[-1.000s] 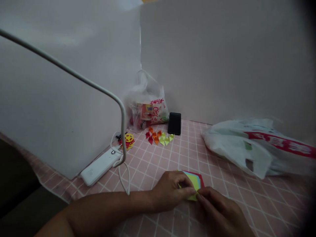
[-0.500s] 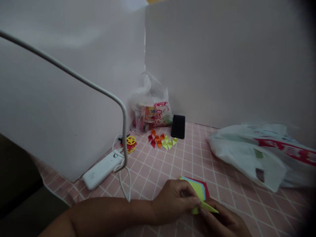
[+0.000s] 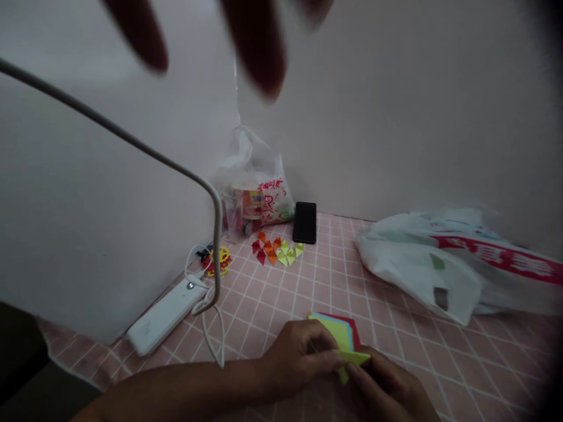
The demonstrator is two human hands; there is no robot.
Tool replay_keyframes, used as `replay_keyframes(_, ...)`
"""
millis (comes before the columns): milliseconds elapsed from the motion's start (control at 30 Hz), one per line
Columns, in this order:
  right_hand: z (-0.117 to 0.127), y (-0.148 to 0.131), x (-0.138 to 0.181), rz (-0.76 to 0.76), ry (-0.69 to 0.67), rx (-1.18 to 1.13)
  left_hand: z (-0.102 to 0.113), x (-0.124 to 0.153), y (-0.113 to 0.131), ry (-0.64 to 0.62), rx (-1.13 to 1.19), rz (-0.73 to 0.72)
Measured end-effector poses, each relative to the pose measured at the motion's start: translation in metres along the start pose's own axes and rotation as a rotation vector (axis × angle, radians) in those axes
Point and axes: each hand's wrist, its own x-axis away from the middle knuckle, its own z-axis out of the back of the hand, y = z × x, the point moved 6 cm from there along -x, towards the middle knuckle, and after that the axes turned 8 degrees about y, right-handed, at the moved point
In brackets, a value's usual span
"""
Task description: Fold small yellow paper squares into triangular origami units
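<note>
Low in the head view, my left hand [image 3: 299, 354] pinches a small folded piece of yellow paper [image 3: 354, 357] between thumb and fingers. From the other side my right hand [image 3: 389, 381] grips the same piece, its thumb on the lower edge. Just behind my fingers lies a stack of coloured paper sheets [image 3: 332, 328], with yellow on top and blue and red edges showing. Farther back on the table, several small folded paper pieces [image 3: 271, 256] in red, orange and yellow sit in a cluster.
Blurred fingers of another person [image 3: 259, 53] hang at the top, close to the camera. A white power bank [image 3: 160, 325] with a cable [image 3: 132, 136] lies left, near red and yellow cut-outs [image 3: 222, 261]. A black phone [image 3: 305, 223] and plastic bags [image 3: 275, 202] [image 3: 409, 258] stand behind and right.
The other person's fingers have come into the top of the view. The yellow paper's tip has tilted upward in my hands. The whole scene has shifted slightly left.
</note>
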Motion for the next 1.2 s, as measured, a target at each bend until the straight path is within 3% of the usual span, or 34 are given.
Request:
replay_keyframes(100, -0.005, -0.008, 0.001, 0.053, -0.047, -0.007, 0.001, 0.001, 0.007, -0.007, -0.071, -0.071)
replay_keyframes(400, -0.005, -0.018, -0.003, 0.112, -0.065, -0.11, 0.0, 0.002, 0.006, -0.04, -0.166, -0.048)
replay_keyframes(600, -0.002, -0.01, -0.005, 0.073, -0.041, -0.118, 0.009, -0.005, 0.014, -0.018, -0.264, -0.181)
replay_keyframes(700, 0.002, 0.005, -0.007, 0.0, 0.011, -0.16, 0.037, -0.02, 0.024, 0.17, -0.467, -0.277)
replay_keyframes(800, 0.003, 0.021, -0.009, -0.084, 0.026, -0.187, 0.079, -0.04, 0.032, 0.362, -0.737, -0.275)
replay_keyframes(933, 0.003, 0.028, -0.008, -0.134, 0.043, -0.212, 0.138, -0.062, 0.028, 0.395, -1.259, -0.201)
replay_keyframes(1067, 0.004, 0.026, -0.004, -0.205, 0.073, -0.223, 0.196, -0.056, 0.011, 0.471, -1.408, -0.049)
replay_keyframes(1200, 0.006, 0.024, -0.001, -0.247, 0.116, -0.209, 0.222, -0.041, -0.002, 0.467, -1.467, 0.052)
